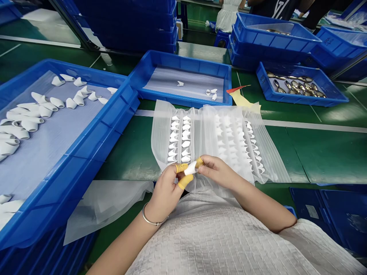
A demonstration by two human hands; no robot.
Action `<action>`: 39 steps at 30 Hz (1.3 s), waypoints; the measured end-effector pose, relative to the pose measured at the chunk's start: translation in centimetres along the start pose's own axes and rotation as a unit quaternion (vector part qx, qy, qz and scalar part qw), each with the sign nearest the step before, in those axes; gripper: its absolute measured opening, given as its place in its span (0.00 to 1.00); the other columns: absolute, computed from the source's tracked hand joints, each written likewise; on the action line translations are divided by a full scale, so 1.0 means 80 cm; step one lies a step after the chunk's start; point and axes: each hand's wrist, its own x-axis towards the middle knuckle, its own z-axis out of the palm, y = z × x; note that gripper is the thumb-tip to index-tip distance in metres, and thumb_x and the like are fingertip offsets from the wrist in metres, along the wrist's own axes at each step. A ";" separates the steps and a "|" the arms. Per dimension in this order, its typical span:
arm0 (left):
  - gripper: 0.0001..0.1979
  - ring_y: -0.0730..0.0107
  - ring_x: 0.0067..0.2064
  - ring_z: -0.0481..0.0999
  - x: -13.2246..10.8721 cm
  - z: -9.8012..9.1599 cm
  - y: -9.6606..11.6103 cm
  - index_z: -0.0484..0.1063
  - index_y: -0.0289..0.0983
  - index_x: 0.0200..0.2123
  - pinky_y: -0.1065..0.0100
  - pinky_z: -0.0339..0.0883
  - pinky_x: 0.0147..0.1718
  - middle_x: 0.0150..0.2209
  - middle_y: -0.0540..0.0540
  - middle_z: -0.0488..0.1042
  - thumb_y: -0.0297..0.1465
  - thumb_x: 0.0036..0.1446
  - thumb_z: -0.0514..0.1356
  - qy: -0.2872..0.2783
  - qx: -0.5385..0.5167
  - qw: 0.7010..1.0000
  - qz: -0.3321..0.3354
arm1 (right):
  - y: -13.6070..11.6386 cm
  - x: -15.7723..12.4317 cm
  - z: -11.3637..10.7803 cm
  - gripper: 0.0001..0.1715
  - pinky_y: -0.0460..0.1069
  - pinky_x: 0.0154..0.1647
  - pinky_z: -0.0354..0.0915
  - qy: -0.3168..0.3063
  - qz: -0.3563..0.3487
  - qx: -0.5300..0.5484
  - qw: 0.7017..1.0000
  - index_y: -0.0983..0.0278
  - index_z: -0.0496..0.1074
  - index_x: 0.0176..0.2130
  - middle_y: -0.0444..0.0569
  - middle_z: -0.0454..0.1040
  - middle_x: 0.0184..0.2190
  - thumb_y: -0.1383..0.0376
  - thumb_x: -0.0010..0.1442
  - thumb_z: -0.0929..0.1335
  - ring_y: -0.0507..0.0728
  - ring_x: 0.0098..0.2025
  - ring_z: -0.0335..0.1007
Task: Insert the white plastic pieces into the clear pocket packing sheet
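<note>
Along your table, a big tray holds white pieces, a plastic sheet holds rows of them, a middle tray a few, a small tray spoons. At the sheet's near edge, fingers of your left hand and right hand grip one piece.

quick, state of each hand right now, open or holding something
Left hand: closed, holding a small white tapered piece between yellow finger cots.
Right hand: closed on the piece's other end.
</note>
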 end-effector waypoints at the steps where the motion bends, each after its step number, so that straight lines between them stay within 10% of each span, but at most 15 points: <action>1: 0.09 0.67 0.32 0.73 0.001 0.000 0.001 0.72 0.39 0.39 0.65 0.68 0.34 0.31 0.49 0.74 0.38 0.61 0.62 -0.002 0.019 1.000 0.018 | 0.001 0.001 0.001 0.24 0.50 0.35 0.64 -0.006 0.025 0.017 1.000 0.63 0.71 0.33 0.45 0.70 0.30 0.44 0.61 0.70 0.54 0.33 0.66; 7: 0.10 0.67 0.30 0.74 0.002 0.000 0.007 0.71 0.38 0.36 0.66 0.67 0.31 0.29 0.50 0.73 0.39 0.61 0.62 -0.016 0.054 0.998 0.024 | 0.000 0.001 0.006 0.26 0.49 0.34 0.60 -0.004 0.063 0.035 0.997 0.63 0.68 0.29 0.43 0.67 0.27 0.45 0.62 0.69 0.52 0.30 0.62; 14: 0.13 0.65 0.29 0.75 0.003 0.003 0.012 0.71 0.38 0.35 0.66 0.66 0.29 0.28 0.49 0.75 0.42 0.60 0.62 -0.004 0.101 0.995 -0.006 | -0.004 -0.006 0.022 0.20 0.48 0.30 0.57 0.133 -0.008 -0.120 0.984 0.61 0.63 0.31 0.39 0.62 0.27 0.53 0.58 0.74 0.52 0.29 0.58; 20: 0.12 0.66 0.28 0.74 0.000 0.002 0.015 0.70 0.39 0.35 0.66 0.67 0.29 0.27 0.49 0.75 0.41 0.61 0.61 -0.003 0.056 0.998 -0.024 | -0.006 0.002 0.018 0.19 0.49 0.32 0.57 0.126 -0.057 -0.158 0.978 0.61 0.62 0.28 0.41 0.63 0.26 0.56 0.69 0.63 0.52 0.29 0.59; 30: 0.11 0.65 0.31 0.75 0.003 0.003 0.009 0.71 0.38 0.36 0.65 0.68 0.32 0.30 0.48 0.76 0.40 0.61 0.61 -0.003 0.057 0.998 0.002 | 0.001 0.009 0.005 0.35 0.49 0.31 0.63 0.024 0.078 0.045 0.996 0.64 0.70 0.30 0.44 0.68 0.24 0.35 0.59 0.65 0.52 0.27 0.63; 39: 0.12 0.69 0.28 0.72 0.000 0.003 0.004 0.71 0.38 0.41 0.66 0.67 0.30 0.28 0.52 0.73 0.39 0.59 0.64 -0.013 -0.037 0.998 -0.044 | -0.016 0.002 0.000 0.20 0.48 0.34 0.64 -0.024 0.006 0.017 1.000 0.64 0.73 0.37 0.44 0.70 0.31 0.49 0.60 0.72 0.53 0.33 0.66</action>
